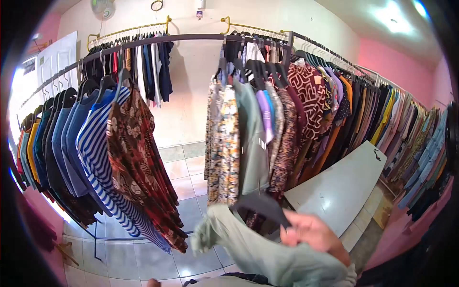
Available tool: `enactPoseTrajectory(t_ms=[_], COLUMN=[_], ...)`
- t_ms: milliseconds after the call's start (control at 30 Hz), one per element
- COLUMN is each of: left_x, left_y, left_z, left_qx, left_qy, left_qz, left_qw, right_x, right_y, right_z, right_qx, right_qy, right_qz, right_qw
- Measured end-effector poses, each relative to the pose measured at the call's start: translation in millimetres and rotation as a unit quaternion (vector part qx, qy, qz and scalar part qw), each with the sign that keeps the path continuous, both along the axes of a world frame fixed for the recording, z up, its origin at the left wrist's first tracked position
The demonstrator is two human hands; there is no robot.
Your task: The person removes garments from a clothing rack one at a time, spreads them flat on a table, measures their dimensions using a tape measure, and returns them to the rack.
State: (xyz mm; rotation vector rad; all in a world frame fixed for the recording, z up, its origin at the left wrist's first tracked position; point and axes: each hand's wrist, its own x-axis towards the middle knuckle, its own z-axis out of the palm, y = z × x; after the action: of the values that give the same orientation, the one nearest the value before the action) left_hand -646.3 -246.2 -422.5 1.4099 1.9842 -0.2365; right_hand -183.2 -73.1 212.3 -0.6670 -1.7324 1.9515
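Near the bottom centre, my right hand (313, 232) is closed on a black hanger (262, 206), which is blurred by motion. A pale grey-green garment (272, 256) hangs from this hanger and spreads across the lower part of the view. Only a small bit of my left hand (154, 283) shows at the bottom edge, so its fingers cannot be made out. Just beyond the held garment, a similar grey-green garment (251, 138) hangs on the dark rail (191, 37) among patterned shirts (228, 143).
Striped (98, 138) and dark red patterned (136, 158) shirts hang at left. A grey-white board (334, 191) leans below the long right rack of clothes (368, 105). Behind, a gold wall rail (129, 31) holds more garments. The floor is tiled (153, 258).
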Motion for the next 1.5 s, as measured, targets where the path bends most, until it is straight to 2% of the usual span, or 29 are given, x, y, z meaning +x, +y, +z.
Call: enactPoseTrajectory(t_ms=[100, 267, 333, 433, 533, 767, 1067, 1133, 1167, 1200, 1233, 1267, 1300, 1367, 1433, 1467, 1500], left_x=[-50.2, -135.0, -152.4, -173.1, -187.1, -193.1, -184.9, -181.7, -181.4, -179.3, -179.8, -180.7, -179.3, -177.0, -174.4, -174.0, -174.7], left_y=[23.6, 81.6, 93.3, 100.3, 102.7, 114.8, 101.7, 95.9, 92.3, 89.6, 85.6, 81.6, 78.6, 73.4, 65.8, 61.7, 57.8], left_z=[5.4, 64.0, 76.2, 84.2, 89.2, 91.6, 66.3, 60.8, 58.6, 64.3, 61.4, 58.5, 61.7, 61.5, 58.0, 57.3, 56.7], left_qx=[0.024, 0.073, 0.085, 0.098, 0.112, 0.151, 0.167, 0.167, 0.167, 0.167, 0.167, 0.167, 0.167, 0.169, 0.168, 0.167, 0.166], left_qy=[-0.007, 0.007, 0.005, 0.001, -0.004, -0.024, -0.053, -0.059, -0.061, -0.062, -0.063, -0.064, -0.065, -0.068, -0.071, -0.072, -0.071], left_qz=[-0.005, -0.018, -0.022, -0.022, -0.019, 0.003, 0.027, 0.03, 0.032, 0.034, 0.036, 0.038, 0.041, 0.046, 0.05, 0.051, 0.051], left_qw=[1.0, 0.997, 0.996, 0.995, 0.994, 0.988, 0.984, 0.984, 0.984, 0.983, 0.983, 0.983, 0.983, 0.982, 0.982, 0.982, 0.982], right_x=[-70.7, -162.3, -193.0, -234.1, -266.9, -292.7, -266.9, -262.1, -258.4, -259.6, -261.2, -267.1, -278.1, -301.9, -338.0, -360.5, -383.1], right_y=[33.1, 117.3, 159.0, 217.7, 257.6, 321.2, 329.7, 336.2, 341.1, 332.7, 319.7, 307.2, 309.0, 248.0, 207.9, 207.2, 179.6], right_z=[32.3, 74.5, 94.3, 114.6, 128.7, 127.2, 104.7, 101.5, 102.6, 103.3, 106.0, 107.3, 105.8, 108.6, 105.8, 95.0, 91.5], right_qx=[0.065, 0.215, 0.284, 0.328, 0.232, 0.283, 0.24, 0.289, 0.342, 0.339, 0.432, 0.514, 0.529, 0.654, 0.718, 0.752, 0.715], right_qy=[0.042, 0.116, 0.089, 0.082, 0.16, 0.101, 0.141, 0.092, 0.032, 0.031, -0.065, -0.16, -0.302, -0.264, -0.165, -0.069, -0.062], right_qz=[-0.056, -0.095, -0.107, -0.166, -0.195, -0.265, -0.199, -0.198, -0.197, -0.197, -0.268, -0.333, -0.447, -0.489, -0.415, -0.36, -0.301], right_qw=[0.995, 0.965, 0.949, 0.926, 0.94, 0.916, 0.94, 0.932, 0.918, 0.919, 0.858, 0.774, 0.656, 0.513, 0.535, 0.549, 0.628])
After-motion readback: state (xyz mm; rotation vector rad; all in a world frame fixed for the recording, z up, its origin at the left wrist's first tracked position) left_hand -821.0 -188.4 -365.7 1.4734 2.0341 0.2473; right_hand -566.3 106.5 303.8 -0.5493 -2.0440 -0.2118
